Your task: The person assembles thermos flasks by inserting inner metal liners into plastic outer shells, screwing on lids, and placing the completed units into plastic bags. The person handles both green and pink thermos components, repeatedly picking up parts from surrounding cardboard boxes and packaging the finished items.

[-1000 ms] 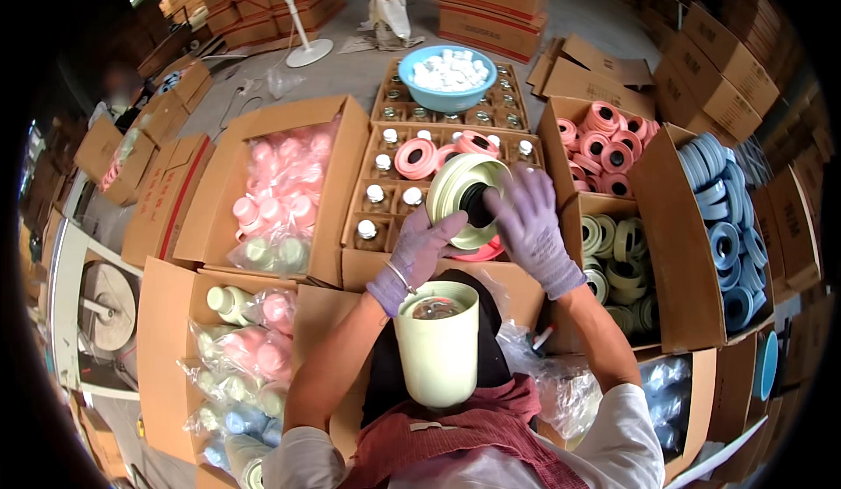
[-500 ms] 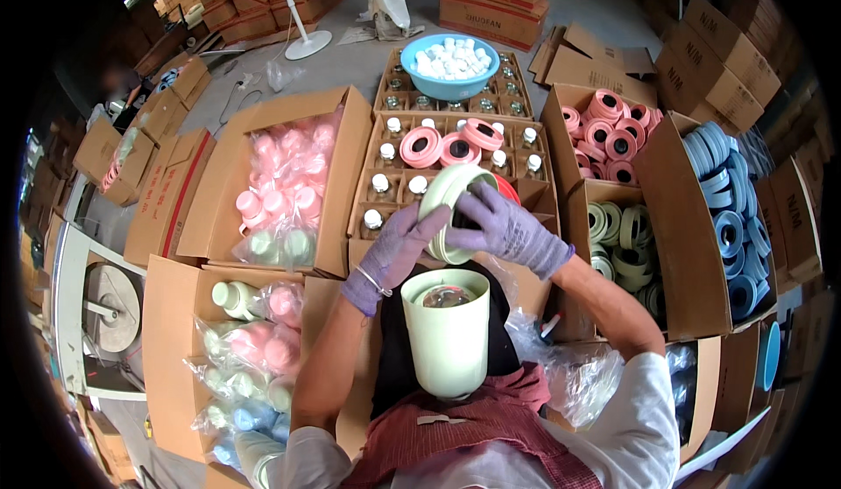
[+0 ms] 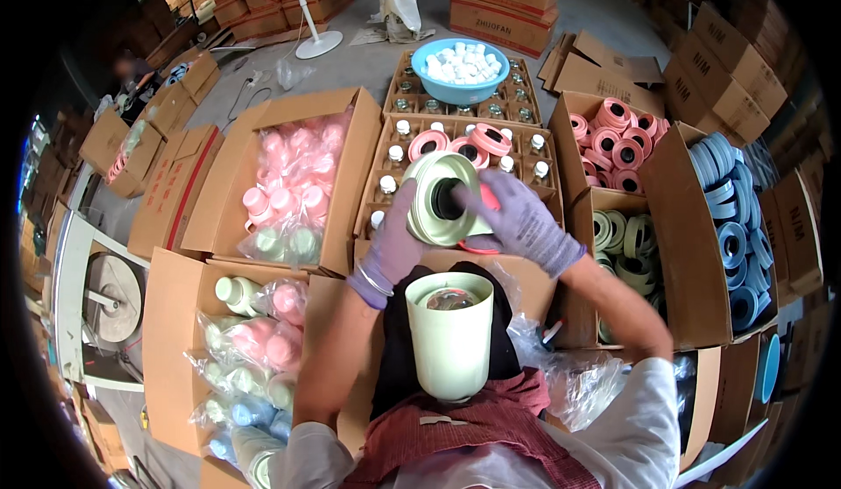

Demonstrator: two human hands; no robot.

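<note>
Pale green plastic fills the middle of the view: a ring [image 3: 424, 202] with a black seal [image 3: 444, 198] at its centre is up in front of the person, above a tall green cup [image 3: 451, 344]. The cup stands upright in the lap, its bottom end by the red apron [image 3: 455, 445], probably so that the lap steadies it and both hands stay free. The ring is tilted to face the person, likely to keep its centre in sight and within reach. Boxes of pink rings [image 3: 626, 152], green rings [image 3: 629, 235] and blue rings [image 3: 731, 239] sit at the right, perhaps sorted by colour for easy picking. The left hand [image 3: 392, 239] comes up from below, its fingers closed round the ring's left side. The right hand [image 3: 523, 226] angles in from the right, fingertips at the seal; they are blurred, so whether they pinch it I cannot tell.
</note>
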